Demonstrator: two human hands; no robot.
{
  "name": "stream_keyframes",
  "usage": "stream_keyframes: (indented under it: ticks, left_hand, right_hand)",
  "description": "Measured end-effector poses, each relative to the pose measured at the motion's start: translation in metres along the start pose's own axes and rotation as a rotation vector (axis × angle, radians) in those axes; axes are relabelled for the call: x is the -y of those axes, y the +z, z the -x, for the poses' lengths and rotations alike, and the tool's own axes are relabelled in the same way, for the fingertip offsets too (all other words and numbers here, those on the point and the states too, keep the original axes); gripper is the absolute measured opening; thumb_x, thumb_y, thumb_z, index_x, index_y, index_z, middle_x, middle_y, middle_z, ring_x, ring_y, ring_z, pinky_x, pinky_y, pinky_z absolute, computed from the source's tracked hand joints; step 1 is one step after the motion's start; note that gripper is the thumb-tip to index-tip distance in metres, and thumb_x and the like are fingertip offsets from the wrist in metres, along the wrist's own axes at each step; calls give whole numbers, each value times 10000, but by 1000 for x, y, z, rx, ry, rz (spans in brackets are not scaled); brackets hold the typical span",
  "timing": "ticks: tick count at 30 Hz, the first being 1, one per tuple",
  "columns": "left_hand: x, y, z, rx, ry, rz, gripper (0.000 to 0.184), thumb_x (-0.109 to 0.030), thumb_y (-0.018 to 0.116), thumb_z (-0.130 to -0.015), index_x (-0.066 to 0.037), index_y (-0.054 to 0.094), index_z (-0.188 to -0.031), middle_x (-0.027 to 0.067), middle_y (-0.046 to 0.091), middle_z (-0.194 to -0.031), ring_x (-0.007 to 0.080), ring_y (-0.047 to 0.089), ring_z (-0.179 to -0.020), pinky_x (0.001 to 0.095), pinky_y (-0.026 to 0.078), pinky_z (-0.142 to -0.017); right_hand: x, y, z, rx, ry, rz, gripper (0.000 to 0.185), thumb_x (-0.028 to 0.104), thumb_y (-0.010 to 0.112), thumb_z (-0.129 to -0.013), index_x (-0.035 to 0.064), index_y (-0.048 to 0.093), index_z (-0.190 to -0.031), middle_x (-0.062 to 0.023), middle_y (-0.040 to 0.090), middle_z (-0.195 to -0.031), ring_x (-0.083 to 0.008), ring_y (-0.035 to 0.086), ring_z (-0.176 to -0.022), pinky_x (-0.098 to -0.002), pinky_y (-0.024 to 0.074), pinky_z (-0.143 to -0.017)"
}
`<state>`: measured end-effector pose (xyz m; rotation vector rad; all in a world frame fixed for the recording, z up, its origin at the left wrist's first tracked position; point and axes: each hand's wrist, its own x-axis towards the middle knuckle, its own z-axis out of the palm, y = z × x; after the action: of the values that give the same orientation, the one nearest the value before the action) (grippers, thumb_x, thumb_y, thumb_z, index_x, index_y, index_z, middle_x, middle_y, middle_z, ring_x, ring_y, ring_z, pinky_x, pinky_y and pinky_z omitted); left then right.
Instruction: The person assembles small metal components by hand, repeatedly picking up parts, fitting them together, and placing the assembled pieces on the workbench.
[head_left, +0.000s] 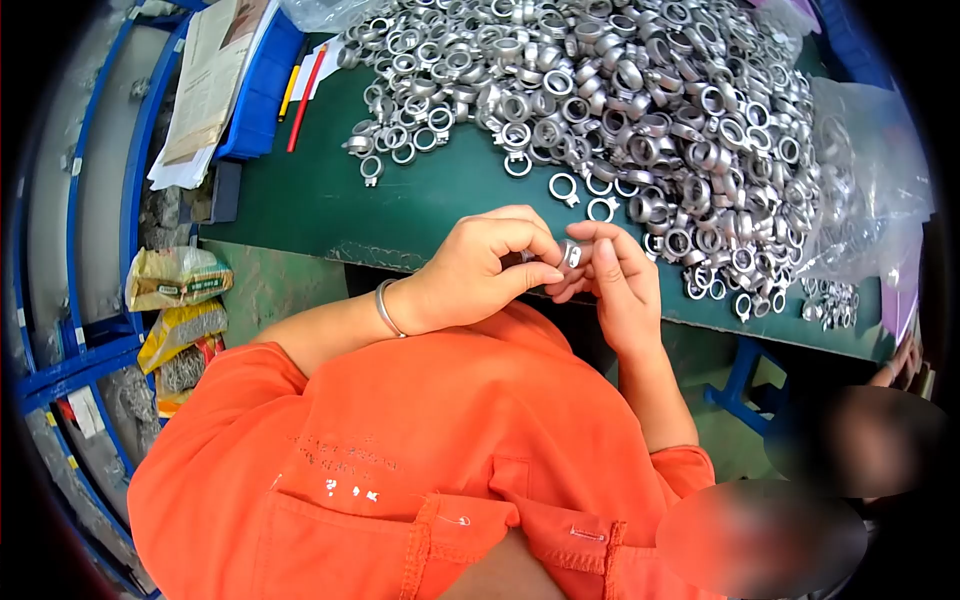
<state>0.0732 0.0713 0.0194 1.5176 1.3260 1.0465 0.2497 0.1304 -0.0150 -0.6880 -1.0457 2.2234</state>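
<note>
Green tabletop (300, 205); blue shelving (70, 372) left. Left hand (490, 258) and right hand (622, 285) pinch a shiny silver ring (571, 254).

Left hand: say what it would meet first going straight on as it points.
The left hand would first meet the metal ring at its fingertips, then likely the right hand; depth there is unclear.

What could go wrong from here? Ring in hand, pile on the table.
1. Drop: the metal ring is at the fingertips of the left hand and right hand, near the table's front edge; a slip might send it to the floor.
2. Spill: some of the loose pile lies near that edge; a bump could knock pieces off.
</note>
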Motion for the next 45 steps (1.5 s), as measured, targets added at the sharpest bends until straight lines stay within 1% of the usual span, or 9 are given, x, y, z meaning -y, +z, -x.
stream_keyframes:
  ticks: [4,5,7,10,16,21,28,32,45]
  left_hand:
    - [2,1,2,69,27,49,69,-42,608,-826,-15,604,-890,47,579,-871,100,547,-730,208,458,-584]
    - [4,2,2,11,-202,339,121,-92,553,-870,-18,571,-964,50,578,-880,107,555,-730,213,475,-572]
    - [0,1,1,-55,-586,788,279,-238,400,-959,-29,463,-1134,53,570,-886,126,579,-728,233,523,-542]
    - [16,-17,8,82,-730,1139,221,-260,447,-942,-62,518,-1008,22,557,-834,119,575,-708,223,505,-519]
    - [20,-30,31,-43,-705,885,121,-178,537,-901,-58,538,-899,4,544,-767,82,531,-660,197,414,-487]
    - [20,-38,39,-199,-602,875,125,-151,559,-889,-38,547,-940,12,540,-765,70,521,-678,186,412,-492]
    - [16,-50,49,-201,-433,578,77,-62,603,-844,-6,587,-894,20,566,-816,50,471,-564,178,396,-503]
    - [20,-48,51,-236,-231,373,45,-23,616,-820,-6,612,-862,12,567,-855,47,489,-622,178,409,-546]
    - [19,-49,56,-252,-140,241,66,-29,615,-822,-9,629,-884,20,589,-869,51,522,-714,184,426,-622]
  right_hand:
    - [0,5,4,-8,-152,145,232,9,574,-853,-11,514,-1076,-69,584,-931,-117,583,-821,-226,493,-681]
    - [-6,15,0,-61,-381,91,244,-60,626,-774,8,566,-1000,-82,575,-966,-154,577,-862,-247,486,-716]
    - [-1,17,-4,-105,-709,857,225,-81,653,-711,25,617,-906,-112,572,-1015,-208,573,-891,-282,479,-749]
    - [-2,34,-7,20,-679,874,192,-61,648,-692,35,645,-859,-115,601,-979,-246,580,-853,-319,471,-728]
    - [-9,30,-43,-280,-528,1722,123,109,650,-742,39,579,-815,-107,548,-708,-285,571,-663,-379,455,-553]
    - [-10,52,-41,8,-461,1051,108,-7,655,-734,26,591,-815,-99,574,-757,-252,573,-664,-315,462,-578]
    - [-20,65,-42,84,-691,948,177,-107,615,-721,2,589,-859,-114,608,-910,-234,601,-775,-285,484,-656]
    - [-24,60,-35,12,-126,413,219,36,515,-894,-38,505,-1100,-90,604,-974,-119,592,-871,-234,500,-719]
    - [-36,63,-32,84,-206,332,309,-113,604,-770,-46,528,-1062,-76,543,-1001,-139,585,-896,-244,501,-785]
